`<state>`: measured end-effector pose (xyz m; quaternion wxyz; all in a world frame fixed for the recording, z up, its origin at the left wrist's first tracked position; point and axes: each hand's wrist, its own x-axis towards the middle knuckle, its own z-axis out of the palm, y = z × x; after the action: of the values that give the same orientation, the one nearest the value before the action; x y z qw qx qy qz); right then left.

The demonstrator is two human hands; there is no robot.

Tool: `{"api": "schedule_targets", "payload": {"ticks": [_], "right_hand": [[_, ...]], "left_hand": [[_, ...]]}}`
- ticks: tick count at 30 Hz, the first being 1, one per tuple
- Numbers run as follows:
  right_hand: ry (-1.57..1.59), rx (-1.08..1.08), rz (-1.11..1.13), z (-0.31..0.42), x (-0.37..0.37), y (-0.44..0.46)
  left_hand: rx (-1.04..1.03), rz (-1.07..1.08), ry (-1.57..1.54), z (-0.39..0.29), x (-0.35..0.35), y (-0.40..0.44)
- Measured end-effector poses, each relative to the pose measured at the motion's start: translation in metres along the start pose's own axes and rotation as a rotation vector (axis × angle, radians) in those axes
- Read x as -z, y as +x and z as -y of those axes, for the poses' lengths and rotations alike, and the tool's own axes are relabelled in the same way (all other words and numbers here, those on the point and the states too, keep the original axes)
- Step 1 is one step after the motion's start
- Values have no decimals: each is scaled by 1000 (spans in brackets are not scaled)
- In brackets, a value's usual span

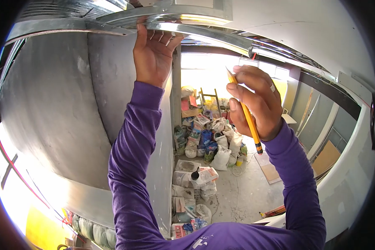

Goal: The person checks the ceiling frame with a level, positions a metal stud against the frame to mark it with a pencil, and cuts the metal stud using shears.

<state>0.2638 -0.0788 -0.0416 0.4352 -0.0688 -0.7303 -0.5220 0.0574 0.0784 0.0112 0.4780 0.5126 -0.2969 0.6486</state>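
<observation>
Overhead, my left hand [154,62] grips a shiny metal channel [208,36], its fingers curled up behind the edge and partly hidden. One end of this channel points right, toward my other hand. Just above it runs another metal channel [166,14], fixed along the ceiling. My right hand [260,100] pinches a yellow pencil [249,118] between thumb and fingers. The pencil's sharp tip points up, below the channel's right end, and does not touch it. A ring shows on one right finger.
A grey wall panel [54,104] stands at the left, with a white ceiling board [304,25] at upper right. Below, several filled sacks [221,158] are piled on the floor [233,196]. A black dipper [195,174] lies among bags. Red wire [12,164] hangs at far left.
</observation>
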Motion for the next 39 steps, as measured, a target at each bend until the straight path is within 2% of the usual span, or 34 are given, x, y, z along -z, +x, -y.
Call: {"api": "schedule_targets", "payload": {"ticks": [20, 24, 28, 34, 39], "right_hand": [[-21, 8, -9, 3, -3, 8], [-31, 13, -30, 1, -3, 8], [-96, 17, -63, -6, -2, 12], [-120, 75, -152, -6, -14, 16], [-119, 50, -106, 4, -17, 19]], "left_hand": [[15, -1, 19, -3, 6, 0], [25, -31, -30, 0, 4, 1], [62, 39, -71, -1, 9, 4], [40, 15, -6, -2, 0, 1], [44, -4, 5, -2, -3, -1]]}}
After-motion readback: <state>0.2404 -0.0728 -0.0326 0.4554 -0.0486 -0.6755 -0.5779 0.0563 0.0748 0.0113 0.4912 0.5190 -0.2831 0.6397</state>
